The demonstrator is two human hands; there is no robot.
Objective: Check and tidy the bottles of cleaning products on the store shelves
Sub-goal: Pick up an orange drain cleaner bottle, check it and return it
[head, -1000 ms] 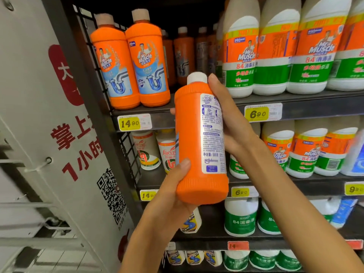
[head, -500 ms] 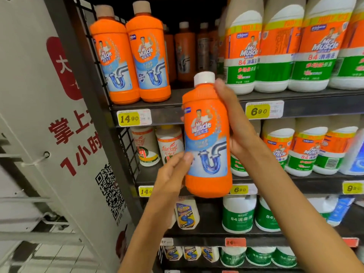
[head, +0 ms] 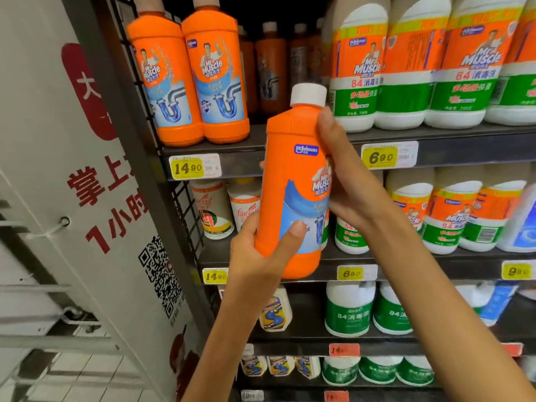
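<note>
- Head view: dark metal store shelves [head: 452, 146] filled the right of the scene in several tiers, with a wire grid side panel [head: 185, 216] at their left end; a white signboard [head: 58, 175] leaned at the left and pale floor tiles [head: 87, 369] showed at lower left
- The signboard carried red Chinese characters, a large "1" and a black QR code [head: 159, 274]
- On the top tier two orange bottles [head: 188, 79] with beige caps stood side by side at the near left edge, labelled "Mr Muscle" over a blue pipe picture; more of them stood in shadow further back
- To their right stood white bottles [head: 406, 68] with orange and green labels reading "Mr Muscle" and "84"
- Yellow price tags [head: 194, 167] on the shelf lips read "14.90" and "6.90"; a blurred one at far right began with 9
- Lower tiers held white "farcent" bottles [head: 214, 210], more "84" bottles, and green-labelled white bottles [head: 348, 311] marked "84"
- The held orange bottle [head: 293, 184] with a white cap was in the air in front of the shelves, nearly upright, its "SC Johnson" badge and part of the "Mr Muscle" label showing
- The left hand [head: 261, 256] gripped the bottle's lower part, thumb lying across the blue label
- The right hand [head: 348, 181] clasped the bottle's upper right side, fingers wrapped behind it
</note>
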